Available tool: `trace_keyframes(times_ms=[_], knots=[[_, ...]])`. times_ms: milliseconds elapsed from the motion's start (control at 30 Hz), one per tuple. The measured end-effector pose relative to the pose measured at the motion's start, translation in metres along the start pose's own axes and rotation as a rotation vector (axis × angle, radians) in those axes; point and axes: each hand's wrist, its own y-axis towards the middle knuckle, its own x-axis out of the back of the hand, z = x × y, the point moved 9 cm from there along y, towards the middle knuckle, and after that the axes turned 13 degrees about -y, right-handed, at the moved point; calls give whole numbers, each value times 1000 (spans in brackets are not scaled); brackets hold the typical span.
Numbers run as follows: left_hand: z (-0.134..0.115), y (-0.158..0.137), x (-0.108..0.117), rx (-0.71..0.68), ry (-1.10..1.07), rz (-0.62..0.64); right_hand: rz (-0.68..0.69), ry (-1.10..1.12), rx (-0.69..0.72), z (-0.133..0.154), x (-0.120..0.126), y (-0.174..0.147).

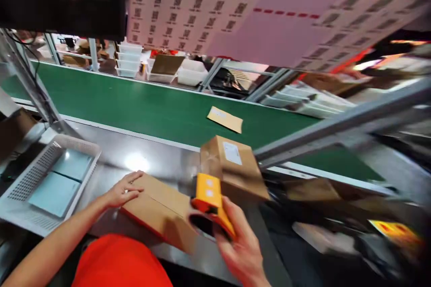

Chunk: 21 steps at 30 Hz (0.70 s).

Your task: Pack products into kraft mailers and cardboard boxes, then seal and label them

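Note:
My left hand point(124, 192) lies on the left end of a closed brown cardboard box point(164, 206), its fingers stretched out over the top edge. A ring shows on one finger. My right hand point(240, 237) is wrapped around the grip of an orange tape dispenser point(208, 193), which is over the right end of that box. Whether the dispenser touches the cardboard I cannot tell. Just behind it stands a second cardboard box point(213, 157) with a white label on one face.
A white perforated basket point(90, 148) holding pale blue packets point(55, 193) sits at the left on the metal table point(114, 136). Beyond runs a green conveyor belt point(141, 103) carrying a yellowish envelope point(225, 119). A sheet of printed codes point(235, 27) hangs above. A metal post point(319, 139) slants across the right.

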Motion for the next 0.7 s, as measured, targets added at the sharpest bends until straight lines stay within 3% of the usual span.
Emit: trace_keyframes(times_ms=[100, 167, 267, 367, 600, 700], knots=[[-1, -2, -4, 12, -25, -5, 35, -104, 309, 46, -38, 0], [-2, -4, -8, 25, -30, -17, 75, -155, 389, 60, -61, 4], [-2, -5, -11, 37, -44, -40, 129, -170, 375, 56, -68, 4], [1, -4, -11, 39, -75, -64, 168, -187, 384, 42, -58, 2], [-13, -7, -10, 58, -54, -87, 134, -216, 461, 42, -60, 7], [-40, -18, -4, 62, -41, -319, 125, -185, 444, 40, -62, 6]])
